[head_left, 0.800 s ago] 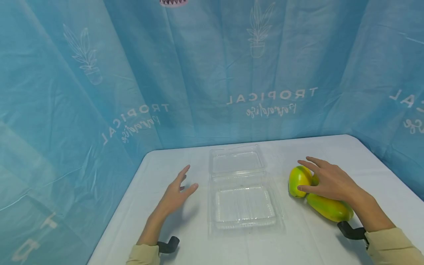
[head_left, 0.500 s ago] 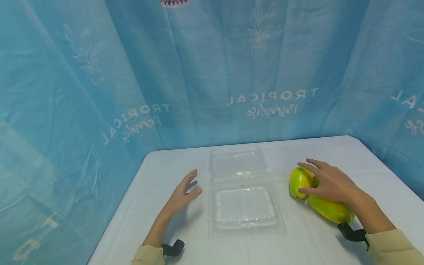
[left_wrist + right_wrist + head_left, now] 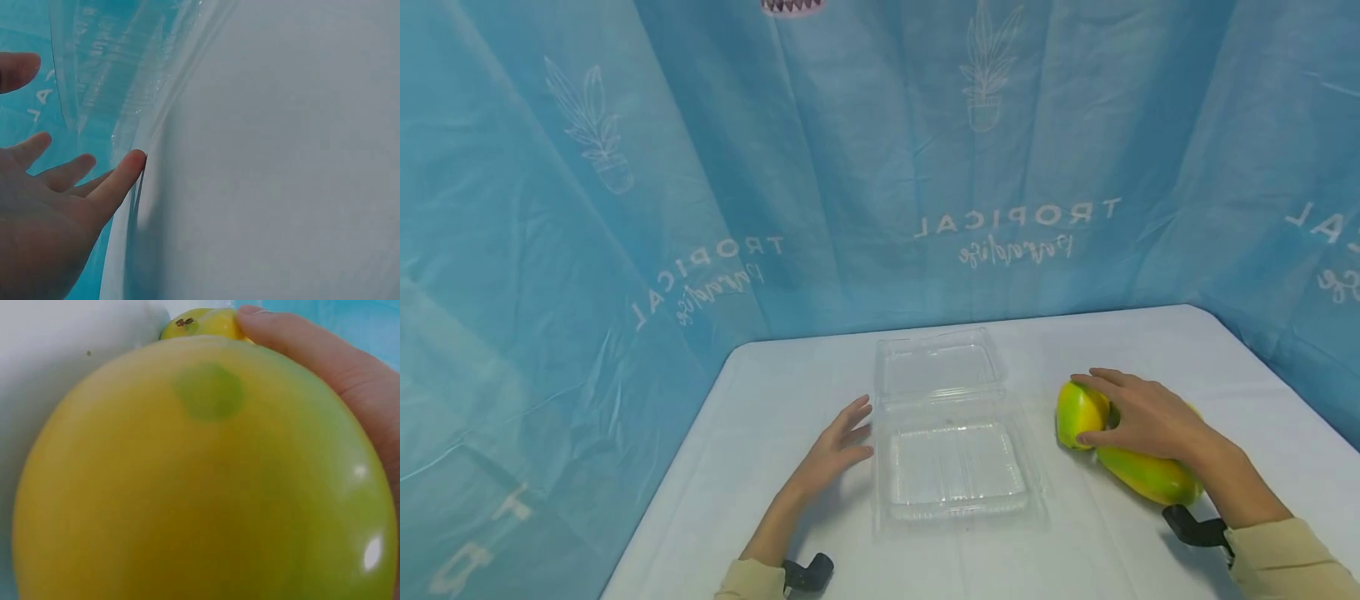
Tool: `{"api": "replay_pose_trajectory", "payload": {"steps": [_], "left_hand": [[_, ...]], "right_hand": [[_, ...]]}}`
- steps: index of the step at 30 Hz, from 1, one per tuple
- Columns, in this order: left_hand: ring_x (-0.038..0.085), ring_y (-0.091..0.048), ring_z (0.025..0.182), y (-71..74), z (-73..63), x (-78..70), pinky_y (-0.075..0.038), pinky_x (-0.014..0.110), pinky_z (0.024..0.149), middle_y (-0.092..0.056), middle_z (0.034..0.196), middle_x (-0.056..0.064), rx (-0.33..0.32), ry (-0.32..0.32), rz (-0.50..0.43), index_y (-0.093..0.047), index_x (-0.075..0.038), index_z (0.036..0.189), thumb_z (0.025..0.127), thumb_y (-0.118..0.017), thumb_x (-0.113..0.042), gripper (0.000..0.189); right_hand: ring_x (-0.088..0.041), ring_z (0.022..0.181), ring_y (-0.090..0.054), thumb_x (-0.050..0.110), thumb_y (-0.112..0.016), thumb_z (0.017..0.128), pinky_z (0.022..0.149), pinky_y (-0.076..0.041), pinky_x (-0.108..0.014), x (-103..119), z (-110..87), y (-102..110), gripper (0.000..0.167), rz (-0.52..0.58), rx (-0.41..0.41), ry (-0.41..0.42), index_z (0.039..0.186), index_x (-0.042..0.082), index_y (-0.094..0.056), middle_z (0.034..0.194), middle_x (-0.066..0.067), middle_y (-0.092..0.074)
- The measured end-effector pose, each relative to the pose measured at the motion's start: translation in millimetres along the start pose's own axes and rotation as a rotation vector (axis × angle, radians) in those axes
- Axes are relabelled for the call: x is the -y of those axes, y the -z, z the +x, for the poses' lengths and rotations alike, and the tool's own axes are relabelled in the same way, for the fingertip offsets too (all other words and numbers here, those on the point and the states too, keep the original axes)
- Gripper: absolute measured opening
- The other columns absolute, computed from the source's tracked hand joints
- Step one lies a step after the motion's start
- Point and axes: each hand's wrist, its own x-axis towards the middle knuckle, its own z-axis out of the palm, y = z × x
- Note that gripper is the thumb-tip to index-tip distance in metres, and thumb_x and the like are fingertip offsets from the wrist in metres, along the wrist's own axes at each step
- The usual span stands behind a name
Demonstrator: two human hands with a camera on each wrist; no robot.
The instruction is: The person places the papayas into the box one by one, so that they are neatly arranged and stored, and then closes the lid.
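My right hand (image 3: 1146, 417) curls over a yellow-green mango (image 3: 1077, 417), fingers across its top and thumb at its near side. A longer mango (image 3: 1150, 479) lies under the palm and wrist; in the right wrist view its rounded end (image 3: 200, 487) fills most of the picture, with a digit touching the held mango (image 3: 203, 322) beyond. Part of another yellow fruit (image 3: 1193, 409) shows behind the hand. My left hand (image 3: 829, 454), fingers spread and holding nothing, is beside the left edge of a clear plastic clamshell box (image 3: 955, 467), whose lid (image 3: 936, 368) is folded back.
A white cloth (image 3: 790, 375) covers the table. Blue printed curtains (image 3: 865, 167) hang behind and along both sides. Black wrist mounts (image 3: 1195, 527) stick out from both forearms.
My left hand has moved right and slightly nearer, up to the box's left edge. My right hand has lowered, and its fingers have closed in on the left mango.
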Motion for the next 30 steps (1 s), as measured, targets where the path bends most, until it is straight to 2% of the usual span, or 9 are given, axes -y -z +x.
{"api": "replay_pose_trajectory", "payload": {"steps": [5, 12, 16, 23, 30], "left_hand": [[0.035, -0.034, 0.136, -7.6, 0.6, 1.9, -0.035, 0.054, 0.102, -0.028, 0.154, 0.009, 0.046, 0.001, -0.016, -0.025, -0.022, 0.153, 0.091, -0.064, -0.012, 0.074], [0.034, -0.037, 0.135, -13.5, -1.2, -3.9, -0.026, 0.061, 0.105, -0.032, 0.153, 0.009, 0.113, 0.043, -0.026, -0.024, -0.037, 0.151, 0.09, -0.064, -0.017, 0.076], [0.033, -0.037, 0.135, -13.4, -2.7, -7.7, -0.023, 0.063, 0.105, -0.034, 0.152, 0.008, 0.127, 0.055, -0.032, -0.024, -0.036, 0.151, 0.089, -0.065, -0.021, 0.076], [0.034, -0.036, 0.135, -13.3, -3.0, -7.7, -0.022, 0.063, 0.106, -0.031, 0.153, 0.012, 0.153, 0.049, -0.068, -0.019, -0.026, 0.154, 0.089, -0.064, -0.022, 0.078], [0.029, -0.037, 0.135, -12.2, -3.2, -4.1, -0.024, 0.058, 0.107, -0.032, 0.153, 0.007, 0.165, 0.037, -0.076, -0.022, -0.031, 0.153, 0.092, -0.06, -0.018, 0.073]], "right_hand": [[-0.044, 0.117, -0.049, 0.079, -0.061, 0.068, 0.087, -0.04, -0.067, 0.9, -1.4, -0.1, 0.099, 0.0, 0.021, -0.011, 0.144, 0.019, -0.044, 0.142, -0.019, -0.043], [-0.042, 0.111, -0.053, 0.078, -0.066, 0.064, 0.083, -0.043, -0.066, 2.3, -0.9, -2.1, 0.104, -0.004, 0.038, -0.03, 0.146, 0.019, -0.041, 0.142, -0.019, -0.042], [-0.04, 0.106, -0.056, 0.074, -0.07, 0.064, 0.081, -0.045, -0.064, 3.0, -0.1, -3.5, 0.105, -0.017, 0.032, -0.023, 0.147, 0.017, -0.04, 0.142, -0.02, -0.042], [-0.037, 0.1, -0.058, 0.072, -0.072, 0.064, 0.08, -0.047, -0.061, 1.6, 0.3, -5.6, 0.104, -0.03, 0.021, -0.006, 0.146, 0.016, -0.04, 0.141, -0.019, -0.043], [-0.037, 0.1, -0.059, 0.071, -0.073, 0.065, 0.08, -0.047, -0.061, 1.0, 1.3, -5.9, 0.104, -0.028, 0.018, 0.002, 0.147, 0.016, -0.039, 0.141, -0.02, -0.042]]}}
